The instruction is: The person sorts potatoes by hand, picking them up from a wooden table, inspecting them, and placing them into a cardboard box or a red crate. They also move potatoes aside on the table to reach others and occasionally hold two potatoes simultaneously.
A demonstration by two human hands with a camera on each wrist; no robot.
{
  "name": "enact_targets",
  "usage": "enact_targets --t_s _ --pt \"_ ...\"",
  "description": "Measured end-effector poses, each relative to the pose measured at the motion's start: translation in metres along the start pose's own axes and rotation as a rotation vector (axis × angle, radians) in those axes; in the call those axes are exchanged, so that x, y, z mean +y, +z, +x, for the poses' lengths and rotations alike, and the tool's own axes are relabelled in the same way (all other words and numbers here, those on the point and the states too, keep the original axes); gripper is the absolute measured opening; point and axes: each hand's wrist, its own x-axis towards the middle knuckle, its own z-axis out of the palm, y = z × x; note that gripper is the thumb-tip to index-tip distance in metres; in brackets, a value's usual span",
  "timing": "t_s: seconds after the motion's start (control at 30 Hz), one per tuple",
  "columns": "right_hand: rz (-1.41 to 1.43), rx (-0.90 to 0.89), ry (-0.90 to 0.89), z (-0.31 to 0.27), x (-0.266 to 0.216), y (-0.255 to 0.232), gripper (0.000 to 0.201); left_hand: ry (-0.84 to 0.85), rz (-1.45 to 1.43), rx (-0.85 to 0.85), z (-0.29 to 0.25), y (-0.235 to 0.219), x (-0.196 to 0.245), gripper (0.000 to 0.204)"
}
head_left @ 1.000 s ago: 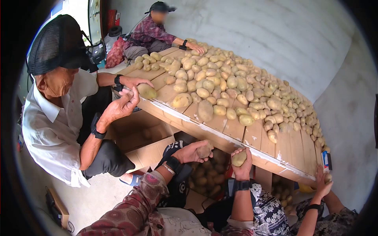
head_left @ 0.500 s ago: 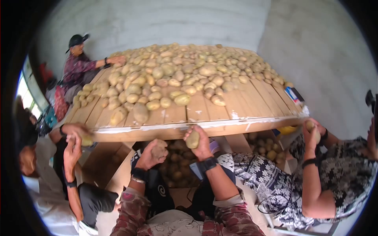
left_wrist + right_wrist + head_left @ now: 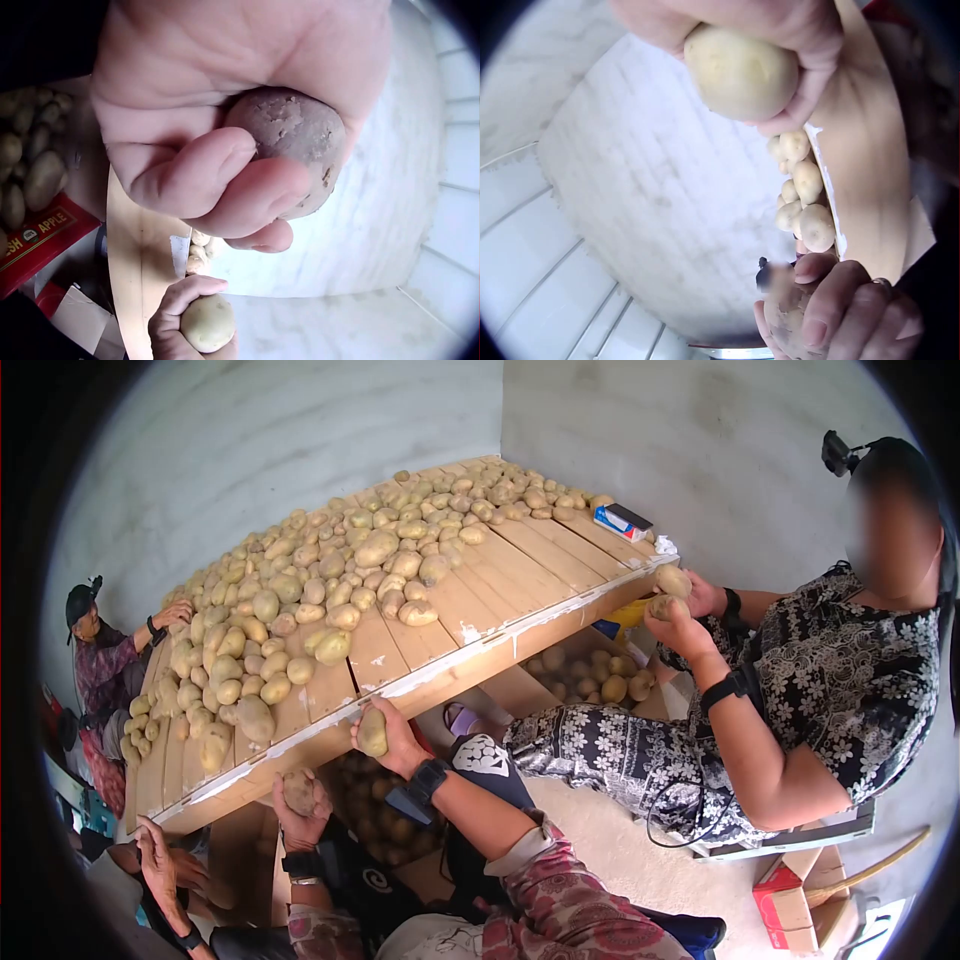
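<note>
Along the near edge of the plank table, both of the wearer's hands are raised, wrists strapped w/ black bands, one potato in each. L hand, on the left & nearer, is clamped on a rough brown potato; forearm points away from the body, fingers curled over the potato's side, a ring on one finger. Skin of that potato is scuffed & pitted in the L wrist view. R hand, farther right & a bit farther off, has its fingers wrapped round a smooth pale potato; forearm slants in from near right. Hands are apart, each w/ its own grip; pale potato sits just beside the table edge, can't tell if touching. Below, under the table, loose potatoes in shadow, w/ a red flap lettered APPLE beside them. Big potato heap covers the left & far part of the table; blue-white pack at the right end. On the right, person in b/w floral clothes holds up potatoes too; at far left, person in a cap has a hand on the heap
</note>
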Motion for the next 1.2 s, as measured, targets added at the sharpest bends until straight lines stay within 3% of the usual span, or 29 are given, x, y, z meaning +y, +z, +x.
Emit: enact_targets --t_s 0.07,0.17,0.2,0.23,0.3,0.33,0.43,0.5,0.57,0.63,0.7,0.77,0.83,0.97,1.0,1.1,1.2 --pt "-0.034 -0.055 0.037 -0.005 -0.010 0.012 0.029 0.110 -0.053 -0.008 -0.005 0.004 0.002 0.052" --pt "0.023 -0.015 0.041 0.000 -0.008 0.007 0.036 0.141 -0.208 0.008 -0.018 -0.010 0.017 0.050" --pt "0.019 -0.089 0.054 -0.001 -0.007 0.006 0.034 0.149 -0.177 -0.160 -0.019 -0.013 0.019 0.048" --pt "0.023 -0.091 0.057 -0.002 -0.008 0.004 0.034 0.151 -0.174 -0.156 -0.025 -0.015 0.022 0.048" --pt "0.077 0.078 0.122 -0.002 -0.011 0.007 0.028 0.192 -0.239 0.183 -0.046 -0.015 0.036 0.046" --pt "0.081 0.081 0.143 0.002 -0.012 0.005 0.021 0.220 -0.260 0.055 -0.052 -0.023 0.040 0.042" --pt "0.037 0.082 0.082 -0.006 -0.013 0.002 0.025 0.289 -0.169 0.046 -0.075 -0.009 0.047 0.040" --pt "-0.057 0.018 0.087 -0.010 -0.016 -0.003 0.033 0.230 -0.201 0.024 -0.080 -0.013 0.052 0.041" --pt "-0.185 -0.087 0.054 -0.002 -0.011 -0.033 0.029 0.181 -0.191 -0.043 -0.080 -0.027 0.048 0.044" --pt "-0.160 -0.074 0.051 -0.023 -0.008 -0.021 0.030 0.096 -0.137 -0.047 -0.078 -0.033 0.040 0.048" --pt "-0.109 -0.122 0.017 -0.040 -0.011 -0.007 0.035 0.007 -0.100 -0.209 -0.076 -0.048 0.029 0.051" --pt "-0.052 -0.074 -0.039 -0.058 -0.013 0.007 0.034 0.062 -0.127 -0.248 -0.082 -0.060 0.025 0.052" --pt "0.228 -0.052 0.085 -0.089 -0.011 0.047 0.039 0.043 -0.217 -0.289 -0.081 -0.060 0.028 0.051" --pt "0.190 -0.130 0.085 -0.068 0.001 0.017 0.037 0.079 -0.155 -0.214 -0.079 -0.052 0.026 0.046" --pt "0.165 -0.075 0.032 -0.071 0.004 0.021 0.038 0.103 -0.127 -0.162 -0.078 -0.045 0.021 0.045" --pt "0.131 -0.161 0.047 -0.076 0.006 0.018 0.038 0.099 -0.101 -0.211 -0.078 -0.041 0.018 0.047" --pt "-0.005 -0.095 0.062 -0.071 0.007 0.000 0.030 0.061 -0.080 -0.207 -0.080 -0.041 0.019 0.043"
